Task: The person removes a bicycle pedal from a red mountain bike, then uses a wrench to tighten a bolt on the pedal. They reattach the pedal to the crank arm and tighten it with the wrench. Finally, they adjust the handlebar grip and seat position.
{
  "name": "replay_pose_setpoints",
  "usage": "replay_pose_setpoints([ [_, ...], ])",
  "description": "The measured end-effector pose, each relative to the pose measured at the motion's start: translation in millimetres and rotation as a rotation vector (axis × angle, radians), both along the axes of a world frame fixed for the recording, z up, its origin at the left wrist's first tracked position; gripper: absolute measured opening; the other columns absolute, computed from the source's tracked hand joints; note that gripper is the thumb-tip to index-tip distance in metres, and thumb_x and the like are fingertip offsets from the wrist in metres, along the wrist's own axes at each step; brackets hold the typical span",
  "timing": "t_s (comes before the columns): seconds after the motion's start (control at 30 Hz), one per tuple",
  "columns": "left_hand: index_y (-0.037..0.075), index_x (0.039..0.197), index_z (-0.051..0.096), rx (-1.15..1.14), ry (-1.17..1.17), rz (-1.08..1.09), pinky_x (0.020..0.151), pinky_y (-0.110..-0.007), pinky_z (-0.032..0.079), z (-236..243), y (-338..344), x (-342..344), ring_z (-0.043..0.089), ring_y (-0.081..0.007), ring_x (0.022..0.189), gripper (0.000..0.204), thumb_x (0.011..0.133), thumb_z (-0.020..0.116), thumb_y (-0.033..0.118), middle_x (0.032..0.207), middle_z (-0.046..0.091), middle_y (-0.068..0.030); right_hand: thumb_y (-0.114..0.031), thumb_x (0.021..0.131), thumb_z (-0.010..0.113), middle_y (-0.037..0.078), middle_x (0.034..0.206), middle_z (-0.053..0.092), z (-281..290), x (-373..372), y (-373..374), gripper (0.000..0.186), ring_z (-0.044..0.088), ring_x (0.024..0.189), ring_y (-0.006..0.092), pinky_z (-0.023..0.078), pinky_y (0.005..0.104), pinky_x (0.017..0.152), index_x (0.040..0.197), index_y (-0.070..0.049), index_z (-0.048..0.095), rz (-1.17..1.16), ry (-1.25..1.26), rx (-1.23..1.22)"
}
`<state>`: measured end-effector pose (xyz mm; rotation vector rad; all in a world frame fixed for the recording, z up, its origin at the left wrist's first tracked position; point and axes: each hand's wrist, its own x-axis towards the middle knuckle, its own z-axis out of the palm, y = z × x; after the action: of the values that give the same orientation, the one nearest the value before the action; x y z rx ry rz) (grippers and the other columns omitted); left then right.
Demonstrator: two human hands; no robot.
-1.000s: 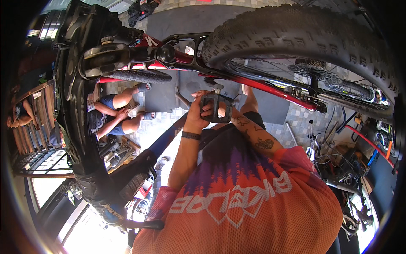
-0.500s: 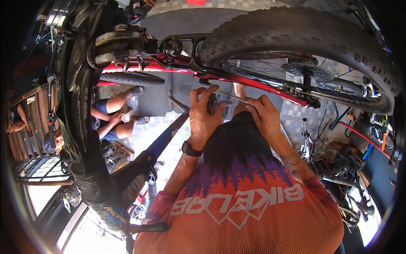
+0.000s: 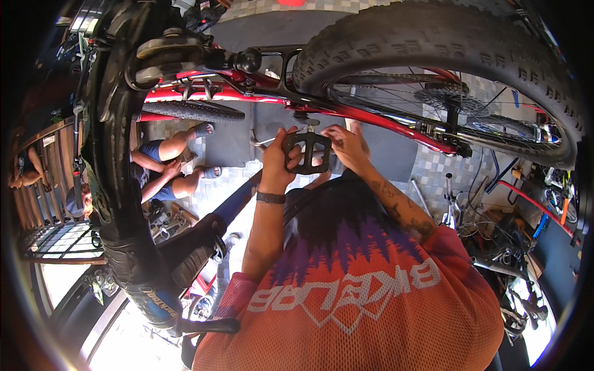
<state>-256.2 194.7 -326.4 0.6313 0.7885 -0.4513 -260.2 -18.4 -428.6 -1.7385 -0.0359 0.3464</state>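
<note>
Across the top, from eleven o'clock to two, red bike (image 3: 365, 117), with black parts along the frame. Down the left side, from eleven round to seven, dark stand (image 3: 127, 185), with a blue lower section and a short handle toward seven. From five to seven, shirt (image 3: 346, 266), orange below, fading through purple to black nearest the hands. At one to two, bike's thick knobbly tyre (image 3: 402, 46), above spokes and a cassette. Between three and four, heap of parts (image 3: 489, 226), tangled with cables. At nine, seen just past the stand, seated person (image 3: 185, 184) in blue shorts and sandals, hands close together.

Near the centre, toward eleven, left hand (image 3: 276, 162), curled round the left edge of the pedal, with fingertips showing through its opening. Toward one, right hand (image 3: 345, 147), thumb and fingers drawn together just beside the pedal's right edge; cannot tell of anything pinched there. Between both hands, just above centre at twelve, black pedal (image 3: 307, 152), openings facing the camera, axle end upward, close below the bike. On the left wrist, dark band (image 3: 271, 198).
</note>
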Motion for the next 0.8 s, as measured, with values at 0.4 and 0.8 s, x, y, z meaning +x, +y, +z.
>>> replay_pose_setpoints([
  [0.4, 0.003, 0.114, 0.062, -0.266, 0.112, 0.016, 0.035, -0.018, 0.028, -21, 6, 5, 0.043, -0.0052, 0.048, 0.033, 0.112, 0.055, 0.035, 0.080, 0.060, -0.0018, -0.024, 0.103, 0.065, 0.018, 0.109, 0.070, -70, -3, 59, 0.022, 0.071, 0.092, 0.0320, 0.058, 0.0439, 0.084, 0.113, -0.004, 0.065, 0.211, 0.519, 0.980],
  [0.8, 0.008, 0.130, 0.065, 1.159, -0.583, -0.374, 0.055, -0.027, 0.046, 64, -37, -3, 0.059, -0.0114, 0.066, 0.028, 0.102, 0.068, 0.012, 0.102, 0.061, -0.0091, -0.016, 0.097, 0.075, 0.015, 0.097, 0.070, 138, -35, -58, 0.028, 0.071, 0.087, 0.0331, 0.058, 0.0443, 0.079, 0.121, -0.005, 0.067, -0.094, -0.217, -0.452],
])
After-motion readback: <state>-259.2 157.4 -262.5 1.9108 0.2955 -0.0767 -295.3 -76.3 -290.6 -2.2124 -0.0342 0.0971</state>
